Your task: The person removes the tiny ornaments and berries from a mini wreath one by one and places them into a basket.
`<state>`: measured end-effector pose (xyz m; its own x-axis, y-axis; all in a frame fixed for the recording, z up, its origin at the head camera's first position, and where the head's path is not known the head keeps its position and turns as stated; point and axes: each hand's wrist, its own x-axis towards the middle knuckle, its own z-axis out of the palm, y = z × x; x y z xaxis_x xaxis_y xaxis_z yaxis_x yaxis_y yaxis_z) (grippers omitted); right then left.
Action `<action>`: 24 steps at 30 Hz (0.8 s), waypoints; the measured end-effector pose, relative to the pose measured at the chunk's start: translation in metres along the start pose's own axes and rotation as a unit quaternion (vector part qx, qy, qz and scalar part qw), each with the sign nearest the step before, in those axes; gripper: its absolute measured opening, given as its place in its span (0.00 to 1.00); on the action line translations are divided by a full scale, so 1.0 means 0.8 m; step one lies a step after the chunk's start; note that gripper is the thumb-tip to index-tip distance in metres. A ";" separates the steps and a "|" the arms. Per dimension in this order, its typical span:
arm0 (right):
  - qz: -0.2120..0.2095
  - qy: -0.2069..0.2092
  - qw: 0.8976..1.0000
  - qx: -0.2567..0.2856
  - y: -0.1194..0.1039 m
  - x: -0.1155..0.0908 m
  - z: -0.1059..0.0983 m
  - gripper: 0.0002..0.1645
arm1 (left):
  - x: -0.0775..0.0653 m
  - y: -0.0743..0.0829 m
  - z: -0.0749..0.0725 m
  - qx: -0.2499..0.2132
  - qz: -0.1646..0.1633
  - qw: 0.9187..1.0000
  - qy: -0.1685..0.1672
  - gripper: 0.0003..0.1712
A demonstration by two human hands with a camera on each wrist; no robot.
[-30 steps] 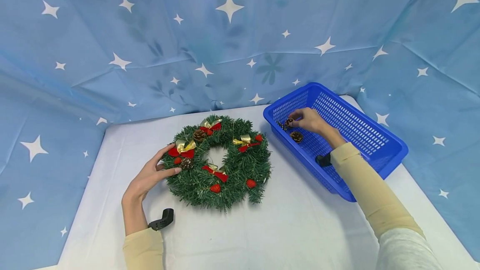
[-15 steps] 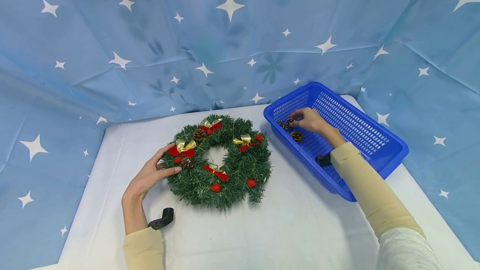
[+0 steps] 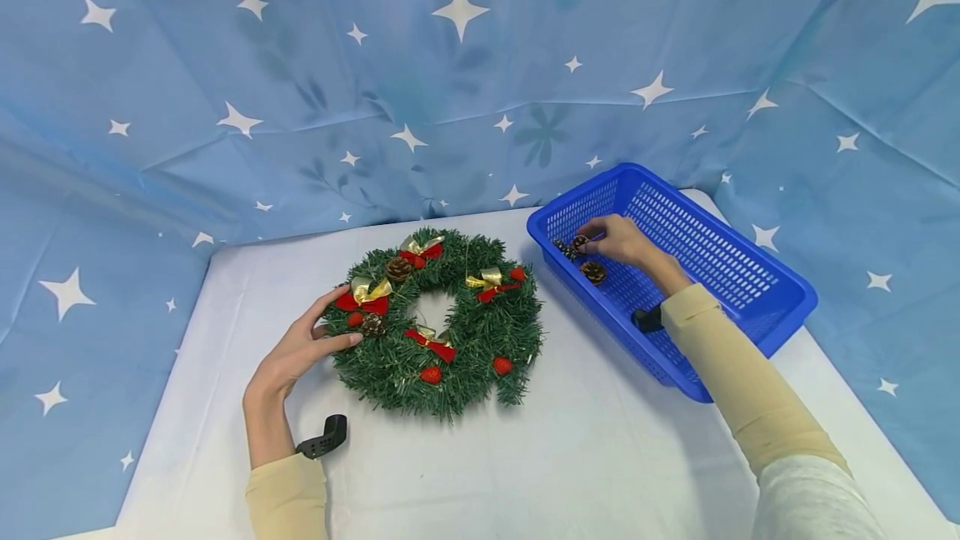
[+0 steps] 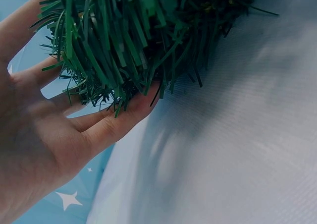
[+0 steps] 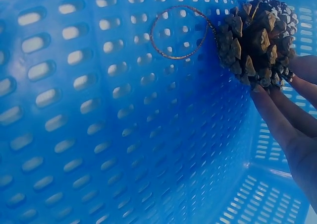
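Observation:
A green tinsel wreath (image 3: 480, 340) lies on the white table, decorated with red and gold bows, red berries and two pine cones. My left hand (image 3: 296, 348) holds its left edge, thumb near a pine cone (image 3: 372, 325) on top. In the left wrist view, fingers (image 4: 124, 120) reach beneath the green strands (image 4: 124, 40). Inside the blue basket (image 3: 720, 248), my right hand (image 3: 618, 240) pinches a small pine cone (image 3: 580, 242) at the left end. The right wrist view shows brown scales of a pine cone (image 5: 257, 45) against the fingertips and a gold cord loop (image 5: 152, 33) beside it.
Another pine cone (image 3: 593, 272) lies on the basket floor, and one more (image 3: 562, 250) sits by its left wall. The basket's raised sides surround my right hand. A blue star-patterned cloth (image 3: 480, 107) stands behind and at both sides of the white table (image 3: 465, 473).

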<state>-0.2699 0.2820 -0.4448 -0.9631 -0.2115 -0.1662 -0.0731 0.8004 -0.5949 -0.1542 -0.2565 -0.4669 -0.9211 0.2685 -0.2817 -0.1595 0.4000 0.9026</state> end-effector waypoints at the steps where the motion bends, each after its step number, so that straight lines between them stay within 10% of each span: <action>1: -0.001 0.001 1.000 0.000 0.000 0.000 0.000 0.22 | 0.000 0.000 0.000 0.000 0.000 1.000 0.000 0.52; 24: 0.008 0.032 0.999 0.015 -0.003 -0.007 -0.009 0.20 | -0.002 0.002 0.000 0.008 -0.004 1.000 -0.001 0.52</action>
<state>-0.2662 0.2853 -0.4369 -0.9788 -0.1616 -0.1255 -0.0508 0.7863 -0.6158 -0.1533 -0.2563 -0.4652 -0.9193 0.2672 -0.2888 -0.1605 0.4155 0.8953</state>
